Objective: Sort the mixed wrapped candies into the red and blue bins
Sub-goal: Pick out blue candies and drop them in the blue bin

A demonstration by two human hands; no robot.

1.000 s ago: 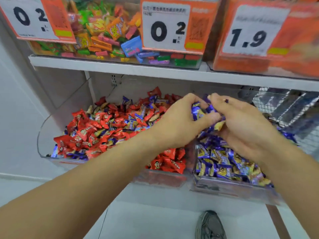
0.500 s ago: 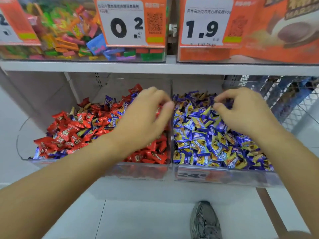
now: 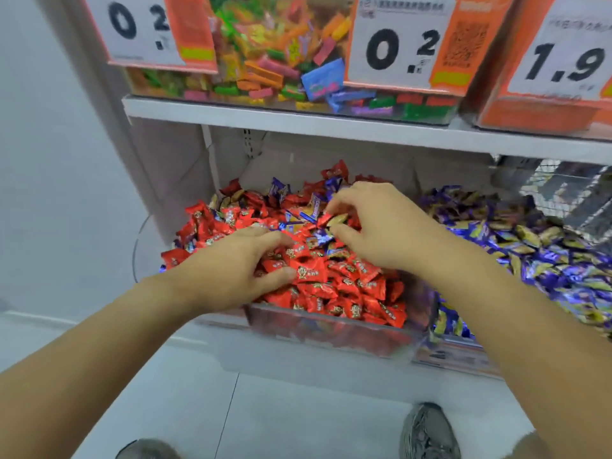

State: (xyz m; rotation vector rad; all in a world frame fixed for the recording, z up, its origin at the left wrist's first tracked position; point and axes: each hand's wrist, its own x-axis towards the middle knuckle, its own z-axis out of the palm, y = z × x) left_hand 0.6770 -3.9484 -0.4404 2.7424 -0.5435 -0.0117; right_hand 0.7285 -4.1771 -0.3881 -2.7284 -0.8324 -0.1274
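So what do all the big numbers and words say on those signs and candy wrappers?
"0 2" on the left white and orange price card.
"0.2" on the middle white and orange price card.
"1.9" on the right white and orange price card.
Small print and square codes on the cards: too blurred to read.
Printing on the red wrapped candies and blue wrapped candies: too small to read.

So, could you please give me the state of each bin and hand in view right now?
Red bin: mostly red candies, blue ones mixed in toward the back.
Blue bin: full of blue candies.
Left hand: fingers curled into the red candies; grip unclear.
Right hand: pinches a wrapped candy over the red bin.
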